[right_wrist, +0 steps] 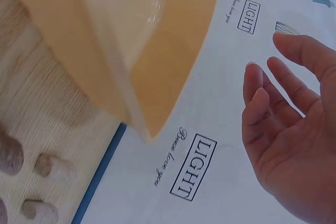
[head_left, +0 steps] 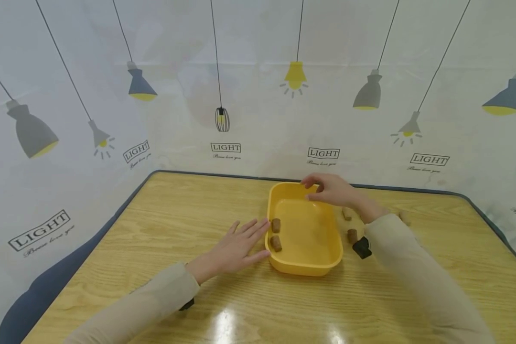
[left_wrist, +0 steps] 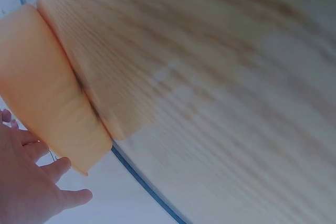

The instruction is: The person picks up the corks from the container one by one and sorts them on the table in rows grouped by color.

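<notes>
A yellow plastic basin stands on the wooden table. Inside it, along the left side, lie two short brown cork-like cylinders, the farther cylinder and the nearer cylinder. My left hand has its fingers spread and straight, with the fingertips at the basin's left rim. Above the basin's back right corner hovers my right hand, its fingers loosely bent. The right wrist view shows nothing between the thumb and fingers of that hand.
Several more cylinders lie right of the basin, including a dark brown cylinder and a paler cylinder. My right forearm partly covers that area. A wall sheet printed with lamps rises behind the table's dark-edged back.
</notes>
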Action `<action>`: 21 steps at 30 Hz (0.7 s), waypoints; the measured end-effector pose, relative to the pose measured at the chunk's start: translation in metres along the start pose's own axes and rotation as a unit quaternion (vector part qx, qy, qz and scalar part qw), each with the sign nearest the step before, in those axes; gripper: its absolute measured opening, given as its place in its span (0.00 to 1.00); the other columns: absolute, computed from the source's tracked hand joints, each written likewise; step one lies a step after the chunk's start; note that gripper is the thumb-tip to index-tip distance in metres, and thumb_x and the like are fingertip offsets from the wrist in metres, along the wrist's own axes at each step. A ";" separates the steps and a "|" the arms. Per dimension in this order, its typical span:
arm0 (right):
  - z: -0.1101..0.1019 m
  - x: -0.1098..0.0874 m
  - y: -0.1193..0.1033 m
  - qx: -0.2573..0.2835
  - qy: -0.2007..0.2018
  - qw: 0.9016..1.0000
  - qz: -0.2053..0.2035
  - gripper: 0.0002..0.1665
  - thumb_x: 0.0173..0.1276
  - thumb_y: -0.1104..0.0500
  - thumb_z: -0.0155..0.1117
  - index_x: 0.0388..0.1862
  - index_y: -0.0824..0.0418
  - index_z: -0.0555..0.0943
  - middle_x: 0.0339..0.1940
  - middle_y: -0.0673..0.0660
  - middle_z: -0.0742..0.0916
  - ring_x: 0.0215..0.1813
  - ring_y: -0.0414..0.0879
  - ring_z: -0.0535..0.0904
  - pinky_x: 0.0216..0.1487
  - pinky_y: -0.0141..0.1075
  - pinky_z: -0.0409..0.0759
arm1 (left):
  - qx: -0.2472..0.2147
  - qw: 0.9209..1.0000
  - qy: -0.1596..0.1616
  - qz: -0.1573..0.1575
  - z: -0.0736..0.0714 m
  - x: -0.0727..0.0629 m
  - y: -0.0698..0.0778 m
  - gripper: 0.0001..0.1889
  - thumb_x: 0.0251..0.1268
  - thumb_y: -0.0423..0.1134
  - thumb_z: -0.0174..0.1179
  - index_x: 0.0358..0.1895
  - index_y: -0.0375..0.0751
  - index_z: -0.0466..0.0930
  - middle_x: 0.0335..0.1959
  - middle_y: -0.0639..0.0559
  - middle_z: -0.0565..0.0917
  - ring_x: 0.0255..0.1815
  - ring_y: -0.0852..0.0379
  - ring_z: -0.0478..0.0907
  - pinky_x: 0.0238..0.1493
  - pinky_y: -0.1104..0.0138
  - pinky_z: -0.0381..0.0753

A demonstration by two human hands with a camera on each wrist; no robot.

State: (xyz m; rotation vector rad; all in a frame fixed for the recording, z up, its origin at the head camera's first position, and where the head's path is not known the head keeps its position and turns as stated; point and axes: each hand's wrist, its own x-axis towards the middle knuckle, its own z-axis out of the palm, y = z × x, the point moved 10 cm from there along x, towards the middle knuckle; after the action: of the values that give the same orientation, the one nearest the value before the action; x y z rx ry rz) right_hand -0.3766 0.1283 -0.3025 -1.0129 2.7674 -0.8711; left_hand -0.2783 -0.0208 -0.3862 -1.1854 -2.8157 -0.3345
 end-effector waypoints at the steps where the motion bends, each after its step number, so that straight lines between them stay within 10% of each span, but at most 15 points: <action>1: 0.002 0.004 -0.002 -0.002 -0.002 1.000 0.001 0.21 0.59 0.61 0.62 0.51 0.64 0.73 0.44 0.61 0.79 0.42 0.53 0.75 0.44 0.43 0.73 | 0.001 1.000 -0.001 0.000 0.000 0.000 0.000 0.37 0.64 0.64 0.29 0.69 0.42 0.46 0.69 0.51 0.48 0.67 0.50 0.47 0.59 0.45 0.45; 21: 0.062 0.030 0.012 0.082 -0.086 0.988 0.101 0.26 0.61 0.58 0.59 0.56 0.67 0.69 0.49 0.63 0.77 0.39 0.48 0.76 0.33 0.37 0.75 | -0.003 1.000 -0.011 -0.007 0.000 0.000 0.000 0.37 0.64 0.65 0.28 0.69 0.43 0.46 0.69 0.52 0.48 0.67 0.51 0.46 0.59 0.45 0.45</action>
State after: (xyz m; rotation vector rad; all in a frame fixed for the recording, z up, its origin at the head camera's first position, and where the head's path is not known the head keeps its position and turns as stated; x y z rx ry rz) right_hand -0.3916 0.0874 -0.3568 -0.7280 2.5501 -0.9147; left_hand -0.2787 -0.0209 -0.3861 -1.1781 -2.8447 -0.3331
